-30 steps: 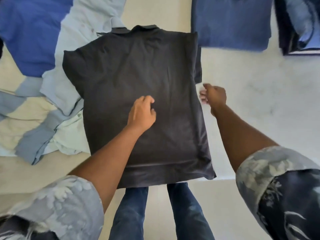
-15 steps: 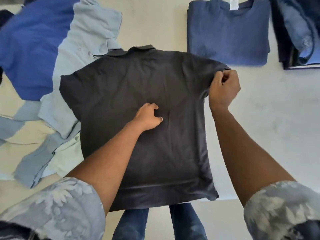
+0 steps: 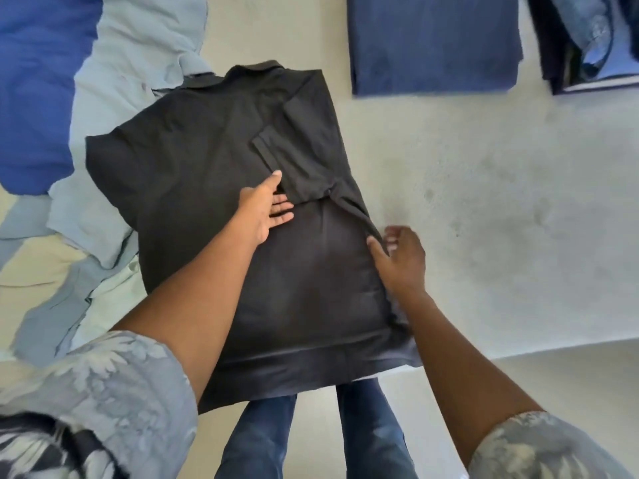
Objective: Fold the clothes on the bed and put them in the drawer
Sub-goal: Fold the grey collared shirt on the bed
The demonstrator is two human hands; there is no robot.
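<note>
The black shirt lies flat on the bed, front side down, with its collar at the far end. One sleeve and that side are folded in over the back. The bottom edge hangs a little off the bed, near the person's legs.

The left hand lies flat on the middle of the shirt, fingers straight, pressing down next to the folded sleeve. The right hand is at the folded side edge. Its thumb touches the cloth, but I cannot tell if it pinches the cloth or is just next to it.

The shirt looks soft, thin and light. It will flop and wrinkle, and it will not break. It may slide on the sheet, so one flat hand should hold it down. A good place to take hold is the other sleeve or the bottom corners.

The front of the shirt is hidden. The drawer is not in the picture. A folded blue shirt and a dark pile are cut off at the top. The loose clothes at the left are bunched up, so I cannot count them.
</note>
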